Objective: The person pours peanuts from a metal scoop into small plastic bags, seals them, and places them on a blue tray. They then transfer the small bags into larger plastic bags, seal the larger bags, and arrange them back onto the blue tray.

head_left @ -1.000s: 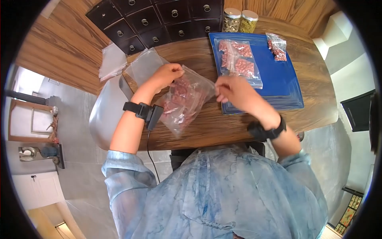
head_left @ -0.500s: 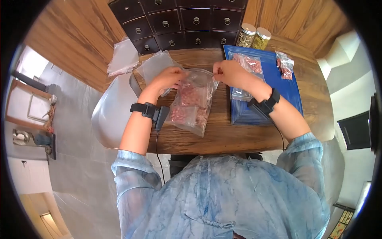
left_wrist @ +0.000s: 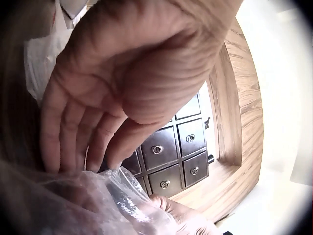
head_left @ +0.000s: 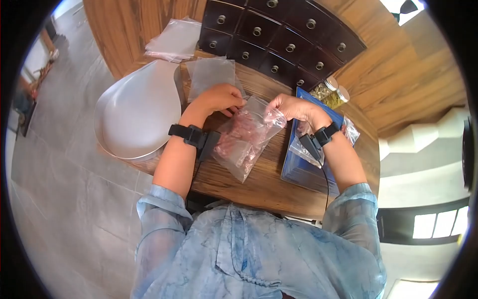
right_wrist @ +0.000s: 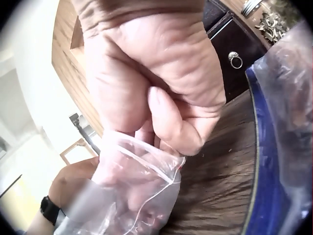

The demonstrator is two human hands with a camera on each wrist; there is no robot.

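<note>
A large clear zip bag (head_left: 242,144) lies over the wooden table, with smaller packets of pinkish-red kernels, like peanuts, inside it. My left hand (head_left: 222,99) pinches its top edge on the left. In the left wrist view, thumb and fingertips (left_wrist: 113,161) come together at the crinkled plastic. On the bag's other top corner, my right hand (head_left: 298,108) grips the plastic between thumb and curled fingers. The right wrist view shows the zip strip and bag mouth (right_wrist: 146,166) just below that hand. Part of the bag's mouth is hidden by the fingers.
Right of the bag stands a blue tray (head_left: 304,174) with bagged kernels (head_left: 302,144) on it. Two lidded jars (head_left: 324,89) are behind. Flat empty bags (head_left: 209,75) and a further stack (head_left: 174,40) lie left, near a silver pan (head_left: 139,114). A dark drawer cabinet (head_left: 274,45) borders the back.
The right hand, apart from the bag a second ago, reached its top corner and now grips it. The left hand keeps its hold. The head view has turned, shifting the scene.
</note>
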